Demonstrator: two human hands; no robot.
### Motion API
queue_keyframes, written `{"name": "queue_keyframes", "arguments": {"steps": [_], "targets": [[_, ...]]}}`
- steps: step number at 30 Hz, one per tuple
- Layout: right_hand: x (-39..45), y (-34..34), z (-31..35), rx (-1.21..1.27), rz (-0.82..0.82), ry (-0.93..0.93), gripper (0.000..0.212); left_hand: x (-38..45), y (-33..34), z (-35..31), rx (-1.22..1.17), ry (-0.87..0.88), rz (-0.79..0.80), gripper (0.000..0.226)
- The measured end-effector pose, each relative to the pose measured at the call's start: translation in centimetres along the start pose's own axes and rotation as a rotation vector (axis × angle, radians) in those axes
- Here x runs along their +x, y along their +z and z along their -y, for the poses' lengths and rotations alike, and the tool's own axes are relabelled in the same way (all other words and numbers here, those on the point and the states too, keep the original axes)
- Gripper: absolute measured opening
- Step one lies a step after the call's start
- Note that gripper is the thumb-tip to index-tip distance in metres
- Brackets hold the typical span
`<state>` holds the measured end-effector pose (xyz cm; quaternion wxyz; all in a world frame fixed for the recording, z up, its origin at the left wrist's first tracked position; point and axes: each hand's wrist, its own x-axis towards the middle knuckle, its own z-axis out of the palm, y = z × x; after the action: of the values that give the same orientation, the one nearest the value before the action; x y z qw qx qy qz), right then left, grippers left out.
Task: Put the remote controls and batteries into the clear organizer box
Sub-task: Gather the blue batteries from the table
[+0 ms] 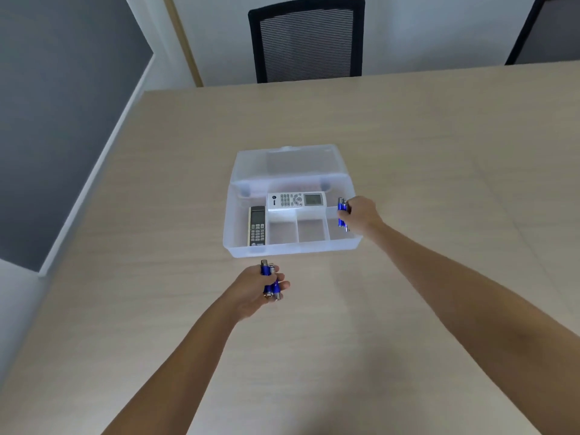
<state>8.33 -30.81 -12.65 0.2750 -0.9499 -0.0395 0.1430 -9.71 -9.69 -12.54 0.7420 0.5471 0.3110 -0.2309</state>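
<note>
Pale wood-grain table (408,309), matte, filling the near and middle view, two bare forearms reaching out across it. Nearest: left hand (257,288), just short of the box's front wall, fingers curled tight round a bundle of blue batteries (269,282), silver ends poking out above and below the fist. A little farther and to the right: right hand (361,215), at the box's right edge, closed on a second clutch of blue batteries (342,215), held upright over the rightmost small compartment; touching the box wall or not, impossible to tell. Clear organizer box (292,249) in the middle of the table, lid (282,164) thrown open and lying flat behind it. Inside: dark remote (257,226) lengthwise in the long left compartment, white remote (296,200) crosswise in the rear compartment, screen end to the right. Three small front compartments, bare bottoms showing. Beyond the table's far edge: black mesh-backed office chair (307,42), pushed close; part of another dark chair (546,29) at far right. White wall behind, grey panel on the left, pale floor at the lower left corner.
</note>
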Motion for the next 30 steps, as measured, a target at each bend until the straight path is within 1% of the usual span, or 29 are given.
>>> {"name": "queue_keyframes", "arguments": {"steps": [1, 3, 5, 7, 8, 10, 11, 13, 14, 16, 17, 18, 20, 23, 27, 29, 30], "targets": [[1.1, 0.7, 0.2, -0.084, 0.077, 0.036, 0.044, 0.1, 0.1, 0.1, -0.025, 0.007, -0.014, 0.017], [2.2, 2.3, 0.1, -0.170, 0.202, 0.113, 0.041, 0.4, 0.1, 0.4, -0.062, 0.022, -0.020, 0.015], [2.9, 3.7, -0.3, -0.176, 0.262, 0.166, 0.034, 0.7, 0.0, 0.4, -0.052, 0.038, -0.026, 0.013], [3.6, 4.2, -0.3, -0.096, 0.281, 0.186, 0.023, 1.1, -0.1, 0.1, -0.020, 0.049, -0.042, 0.012], [3.7, 4.1, -0.2, -0.016, 0.292, 0.212, 0.021, 1.3, 0.0, -0.2, -0.008, 0.048, -0.049, 0.013], [3.5, 3.3, 0.2, 0.127, 0.293, 0.249, 0.027, 1.6, 0.6, -0.7, 0.006, 0.044, -0.053, 0.019], [3.2, 2.7, 0.3, 0.151, 0.266, 0.231, 0.028, 1.8, 1.1, -0.9, 0.017, 0.043, -0.050, 0.021], [1.8, 1.6, 0.7, 0.168, 0.245, 0.132, 0.017, 2.3, 2.5, -1.5, 0.069, 0.061, -0.037, 0.027], [0.8, 1.0, 0.9, 0.234, 0.301, 0.081, 0.014, 2.8, 3.3, -1.8, 0.104, 0.079, -0.030, 0.031], [-1.2, -0.2, 1.4, 0.408, 0.525, 0.017, 0.022, 3.8, 5.3, -2.7, 0.171, 0.113, -0.033, 0.043], [-1.9, -0.9, 1.5, 0.434, 0.603, -0.029, 0.024, 4.3, 6.2, -3.2, 0.200, 0.122, -0.044, 0.049], [-2.2, -1.4, 1.5, 0.418, 0.629, -0.079, 0.025, 4.7, 7.1, -3.7, 0.223, 0.128, -0.055, 0.054], [-1.8, -2.5, 1.0, 0.403, 0.591, -0.137, 0.026, 5.6, 8.4, -4.7, 0.253, 0.132, -0.049, 0.060], [-0.7, -3.4, 0.1, 0.436, 0.561, -0.127, 0.024, 6.6, 9.8, -6.0, 0.282, 0.098, 0.020, 0.065], [0.7, -3.2, -0.5, 0.408, 0.504, -0.173, 0.018, 7.8, 10.6, -6.9, 0.310, 0.048, 0.096, 0.072], [1.9, -3.3, -0.7, 0.364, 0.426, -0.164, 0.014, 8.2, 9.9, -7.0, 0.331, 0.062, 0.086, 0.082], [2.6, -3.4, -0.9, 0.321, 0.370, -0.153, 0.010, 8.3, 9.0, -7.0, 0.395, 0.108, 0.055, 0.088]]}}
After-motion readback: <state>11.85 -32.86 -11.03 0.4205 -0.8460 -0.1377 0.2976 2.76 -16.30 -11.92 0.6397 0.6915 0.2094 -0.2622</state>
